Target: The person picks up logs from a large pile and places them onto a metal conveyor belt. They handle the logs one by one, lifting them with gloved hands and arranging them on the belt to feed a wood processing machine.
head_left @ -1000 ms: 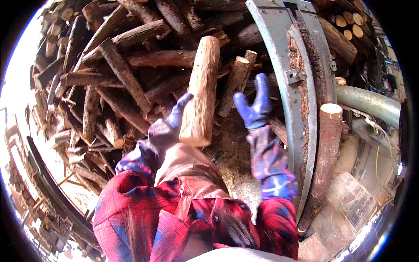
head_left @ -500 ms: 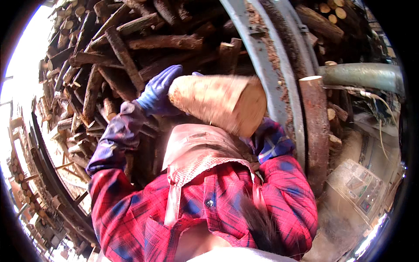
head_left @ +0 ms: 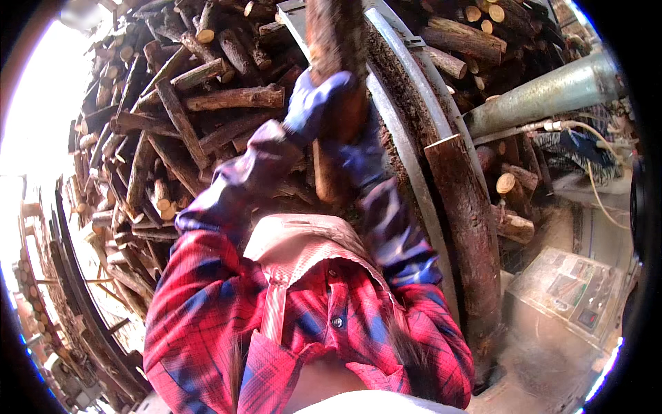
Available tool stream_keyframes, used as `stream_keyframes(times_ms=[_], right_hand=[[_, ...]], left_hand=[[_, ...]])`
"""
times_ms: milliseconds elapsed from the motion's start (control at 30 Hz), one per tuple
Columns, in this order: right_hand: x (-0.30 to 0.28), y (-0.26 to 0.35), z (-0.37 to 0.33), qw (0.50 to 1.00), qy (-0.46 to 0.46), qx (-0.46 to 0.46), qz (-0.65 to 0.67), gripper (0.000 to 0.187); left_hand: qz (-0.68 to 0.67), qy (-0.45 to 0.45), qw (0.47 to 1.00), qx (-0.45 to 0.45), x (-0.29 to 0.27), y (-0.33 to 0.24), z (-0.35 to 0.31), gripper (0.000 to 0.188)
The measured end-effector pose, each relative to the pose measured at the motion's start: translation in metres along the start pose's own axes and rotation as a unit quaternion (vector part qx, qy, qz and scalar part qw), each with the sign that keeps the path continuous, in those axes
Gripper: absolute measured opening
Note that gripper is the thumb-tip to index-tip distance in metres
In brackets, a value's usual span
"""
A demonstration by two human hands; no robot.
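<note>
A bark-covered log points away from me in front of my apron, its far end over the edge of the metal trough. Wrapped over its left side is my left hand, in a blue glove. My right hand, gloved too and partly in shadow, grips the log's right side nearer to my body. Between and below the hands a paler stretch of wood shows; whether it belongs to the same log I cannot tell.
To my right runs the long metal trough with a thick log lying along it. A big pile of cut logs fills the left and far side. A grey-green cylinder, a hose and a dusty control box are at the right.
The log has swung from lying crosswise, with its cut face to the right, to pointing away from me. My right hand has come up and inward; my left hand has shifted right.
</note>
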State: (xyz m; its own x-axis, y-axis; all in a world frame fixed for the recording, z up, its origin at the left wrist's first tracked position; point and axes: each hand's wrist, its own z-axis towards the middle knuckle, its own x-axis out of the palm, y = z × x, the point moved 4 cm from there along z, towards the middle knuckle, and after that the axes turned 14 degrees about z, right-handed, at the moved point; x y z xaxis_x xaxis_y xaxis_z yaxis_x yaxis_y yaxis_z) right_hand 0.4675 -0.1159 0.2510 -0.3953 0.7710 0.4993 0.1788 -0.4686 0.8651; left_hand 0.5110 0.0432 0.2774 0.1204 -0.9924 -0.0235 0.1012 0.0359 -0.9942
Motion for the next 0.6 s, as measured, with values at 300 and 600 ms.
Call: stream_keyframes(times_ms=[300,600], right_hand=[[-0.151,0.126,0.082,0.851,0.008,-0.039,-0.523,0.113],[-0.158,0.097,0.028,0.667,-0.084,-0.032,-0.74,0.102]], left_hand=[[0.059,0.026,0.993,0.098,0.016,-0.019,0.076,0.088],[0.265,-0.053,0.912,-0.31,-0.203,0.214,-0.121,0.085]])
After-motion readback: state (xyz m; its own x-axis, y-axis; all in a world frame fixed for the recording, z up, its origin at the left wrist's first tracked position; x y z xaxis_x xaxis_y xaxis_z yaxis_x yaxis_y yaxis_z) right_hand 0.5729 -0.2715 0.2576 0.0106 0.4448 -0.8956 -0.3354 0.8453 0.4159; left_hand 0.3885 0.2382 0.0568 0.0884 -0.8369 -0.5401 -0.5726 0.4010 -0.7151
